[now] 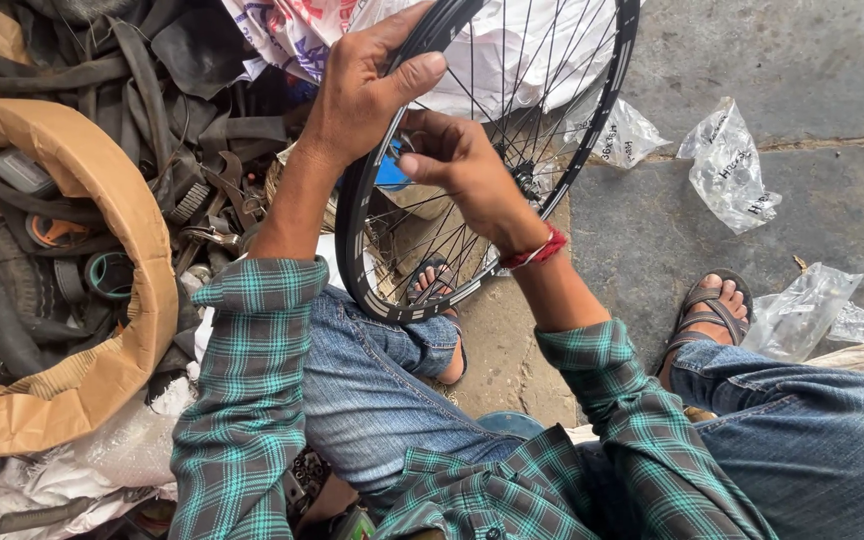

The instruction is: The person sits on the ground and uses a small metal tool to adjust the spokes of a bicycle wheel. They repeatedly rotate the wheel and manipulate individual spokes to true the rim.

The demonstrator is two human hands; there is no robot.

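Note:
A black bicycle wheel rim [357, 260] with thin metal spokes [512, 90] stands upright between my knees. My left hand [362, 85] grips the rim's upper left edge, thumb over the outside. My right hand [457, 160] reaches inside the wheel, its fingertips pinched on something small at the rim's inner side by a spoke end; what it pinches is too small to tell. A red thread band [537, 250] circles my right wrist. A small blue object [392, 175] shows just behind the rim near my fingers.
A pile of black inner tubes [142, 80] and tools [217, 200] lies at the left with a tan tyre [132, 250] around part of it. Crumpled clear plastic bags [732, 165] lie on the stone floor [802, 60] at the right. My sandalled feet [712, 305] rest below the wheel.

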